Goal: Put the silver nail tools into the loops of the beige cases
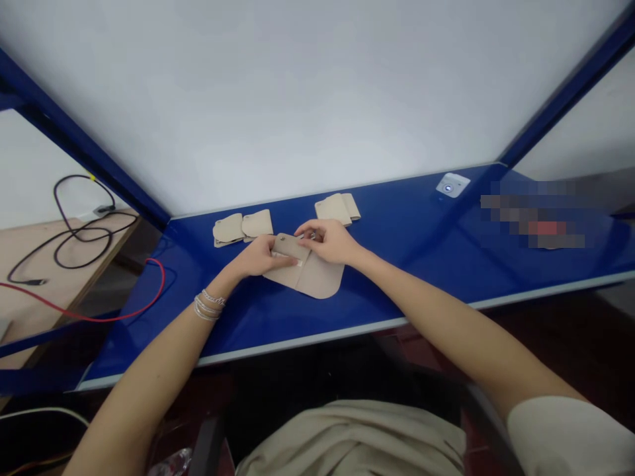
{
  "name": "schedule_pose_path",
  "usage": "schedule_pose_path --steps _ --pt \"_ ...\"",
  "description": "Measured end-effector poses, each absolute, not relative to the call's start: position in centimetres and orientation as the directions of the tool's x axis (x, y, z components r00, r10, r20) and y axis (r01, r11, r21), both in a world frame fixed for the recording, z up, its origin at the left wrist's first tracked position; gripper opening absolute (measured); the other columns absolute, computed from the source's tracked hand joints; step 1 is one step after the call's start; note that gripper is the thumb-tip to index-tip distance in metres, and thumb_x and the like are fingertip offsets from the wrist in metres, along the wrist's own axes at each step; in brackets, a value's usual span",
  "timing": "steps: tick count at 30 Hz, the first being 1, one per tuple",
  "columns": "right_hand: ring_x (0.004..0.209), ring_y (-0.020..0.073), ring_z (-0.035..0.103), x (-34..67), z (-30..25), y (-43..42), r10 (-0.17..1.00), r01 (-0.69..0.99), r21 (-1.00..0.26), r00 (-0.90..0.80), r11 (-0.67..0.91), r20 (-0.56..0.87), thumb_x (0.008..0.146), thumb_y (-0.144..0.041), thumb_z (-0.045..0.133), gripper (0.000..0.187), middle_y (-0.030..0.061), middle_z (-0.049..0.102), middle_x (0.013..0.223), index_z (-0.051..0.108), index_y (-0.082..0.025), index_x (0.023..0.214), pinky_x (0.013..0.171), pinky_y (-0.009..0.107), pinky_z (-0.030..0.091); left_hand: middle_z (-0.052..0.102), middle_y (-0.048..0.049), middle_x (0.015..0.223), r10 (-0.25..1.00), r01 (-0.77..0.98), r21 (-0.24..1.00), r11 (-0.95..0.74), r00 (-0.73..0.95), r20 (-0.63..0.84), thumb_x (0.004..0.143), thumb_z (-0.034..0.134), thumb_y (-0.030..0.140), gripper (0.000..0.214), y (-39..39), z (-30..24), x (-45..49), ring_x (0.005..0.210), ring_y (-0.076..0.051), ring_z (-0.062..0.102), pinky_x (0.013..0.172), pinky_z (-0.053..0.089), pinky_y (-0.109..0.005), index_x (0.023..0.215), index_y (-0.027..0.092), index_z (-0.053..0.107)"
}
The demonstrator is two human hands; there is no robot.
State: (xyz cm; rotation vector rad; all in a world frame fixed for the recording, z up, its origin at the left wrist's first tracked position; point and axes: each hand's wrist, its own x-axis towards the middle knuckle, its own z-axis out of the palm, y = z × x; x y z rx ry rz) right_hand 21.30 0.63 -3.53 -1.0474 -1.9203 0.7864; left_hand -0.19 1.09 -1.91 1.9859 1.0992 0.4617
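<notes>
A flat beige pouch [323, 276] with a rounded flap lies opened out near the middle of the blue table. My left hand [258, 256] grips its left side, the thumb pressed across a small whitish patch on the surface. On the upper edge, my right hand [331, 240] pinches the pouch between thumb and fingers, close to a small round dark fitting. Whether something small sits in that pinch is hidden. Behind my left hand rest similar folded beige pouches [229, 229]. Beyond my right hand are more folded beige pouches [333, 209], overlapping each other.
The blue table [397, 291] meets a pale wall panel [317, 99] at the back. A small white device [453, 186] lies at the back right, near a blurred-out patch. On the left, a black cable [74, 231] and a red cable [99, 319] hang about a wooden surface.
</notes>
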Motion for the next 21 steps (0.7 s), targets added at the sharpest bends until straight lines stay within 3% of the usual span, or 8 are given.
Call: schedule_pose_path --steps 7,15,21 --pt "0.056 0.0081 0.047 21.28 -3.49 0.52 0.871 0.385 -0.798 -0.362 0.464 0.332 0.080 -0.027 0.067 0.024 0.0030 0.067 0.077 0.073 -0.012 0.097 0.058 0.025 0.037 0.066 -0.0005 0.072 0.841 0.565 0.776 -0.278 0.534 -0.087 0.068 0.076 0.036 0.031 1.06 -1.93 -0.27 0.061 -0.012 0.055 0.053 0.042 -0.020 0.087 0.011 0.071" --pt "0.056 0.0080 0.047 21.23 -3.46 0.49 0.875 0.384 -0.804 -0.360 0.455 0.323 0.080 -0.027 0.066 0.023 0.0030 0.067 0.078 0.073 -0.013 0.097 0.057 0.025 0.037 0.068 -0.0011 0.076 0.833 0.542 0.788 -0.292 0.549 -0.069 0.066 0.077 0.035 0.033 1.22 -2.04 -0.30 0.065 -0.014 0.056 0.057 0.045 -0.021 0.089 0.011 0.071" --pt "0.055 0.0078 0.046 21.20 -3.36 0.38 0.874 0.387 -0.801 -0.363 0.457 0.323 0.080 -0.027 0.066 0.024 0.0029 0.066 0.077 0.073 -0.012 0.097 0.057 0.025 0.037 0.067 -0.0014 0.075 0.772 0.486 0.850 -0.205 0.614 -0.164 0.067 0.078 0.039 0.038 1.67 -2.48 -0.99 0.064 -0.014 0.057 0.058 0.045 -0.022 0.090 0.011 0.068"
